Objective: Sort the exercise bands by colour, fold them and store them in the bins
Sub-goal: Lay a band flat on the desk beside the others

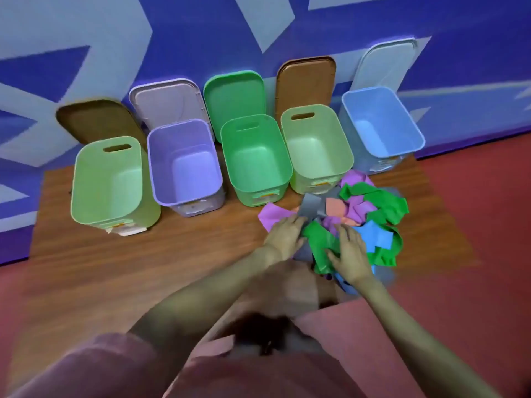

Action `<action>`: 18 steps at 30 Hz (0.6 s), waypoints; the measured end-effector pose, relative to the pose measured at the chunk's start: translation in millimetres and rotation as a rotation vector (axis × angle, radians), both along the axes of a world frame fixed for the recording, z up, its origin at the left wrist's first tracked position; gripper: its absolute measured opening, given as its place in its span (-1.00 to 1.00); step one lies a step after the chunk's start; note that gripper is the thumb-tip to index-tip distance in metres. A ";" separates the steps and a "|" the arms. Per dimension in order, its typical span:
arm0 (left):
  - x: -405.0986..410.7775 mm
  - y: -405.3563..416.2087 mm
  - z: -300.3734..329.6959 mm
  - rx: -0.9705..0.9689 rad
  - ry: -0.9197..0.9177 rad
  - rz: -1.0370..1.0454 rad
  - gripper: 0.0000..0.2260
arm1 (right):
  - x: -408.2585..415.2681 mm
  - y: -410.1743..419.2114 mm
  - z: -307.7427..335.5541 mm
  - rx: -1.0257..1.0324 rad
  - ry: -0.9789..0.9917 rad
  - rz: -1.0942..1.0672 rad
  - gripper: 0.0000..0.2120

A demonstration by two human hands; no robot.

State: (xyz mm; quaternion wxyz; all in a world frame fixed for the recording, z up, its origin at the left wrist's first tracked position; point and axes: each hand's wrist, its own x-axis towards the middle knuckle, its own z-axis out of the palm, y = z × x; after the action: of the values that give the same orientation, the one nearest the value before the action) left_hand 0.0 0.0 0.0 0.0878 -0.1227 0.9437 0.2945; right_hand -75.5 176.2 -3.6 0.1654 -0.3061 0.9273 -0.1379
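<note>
A tangled heap of exercise bands (362,214) in green, purple, blue, grey and orange lies on the right part of the wooden table (143,254). Both hands rest on the heap's near side. My left hand (286,235) sits at its left edge, fingers curled into a green band (319,239) beside a purple band (271,215). My right hand (349,254) lies fingers spread on top of the same green band. Several bins stand in a row behind: light green bin (86,179), purple bin (161,179), green bin (232,168), pale green bin (344,156), blue bin (413,130).
The bins' lids lean against the blue and grey patterned wall (172,38) behind them: a brown lid (94,122), a lilac lid (169,101), a green lid (232,93), another brown lid (306,81) and a pale lid (388,61). Red floor (474,225) surrounds the table.
</note>
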 end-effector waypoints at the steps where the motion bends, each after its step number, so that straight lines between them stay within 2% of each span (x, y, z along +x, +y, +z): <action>1: -9.1 1.7 0.3 -0.004 -0.008 0.006 -0.56 | -4.5 0.7 -1.7 0.004 -0.013 0.000 -0.36; 8: -31.4 8.0 -8.3 -0.104 -0.059 0.197 -0.69 | -20.1 0.0 -5.8 -0.078 -0.014 0.038 -0.46; 10: -32.2 7.3 -13.1 -0.019 -0.062 0.245 -0.72 | -25.4 -1.4 -9.8 -0.123 -0.023 0.046 -0.48; 13: -29.5 6.3 -14.8 0.152 -0.035 0.322 -0.87 | -29.1 -4.1 -11.5 -0.198 -0.064 0.080 -0.47; 18: -22.2 4.4 5.2 0.255 0.160 0.277 -0.93 | -34.2 -10.8 -8.3 -0.317 -0.143 0.133 -0.40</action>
State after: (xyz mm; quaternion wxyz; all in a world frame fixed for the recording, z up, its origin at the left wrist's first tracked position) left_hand -22.2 4.4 5.2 -0.0142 -0.2153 0.8769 0.4296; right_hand -109.8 165.3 -12.0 0.1893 -0.3783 0.8576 -0.2927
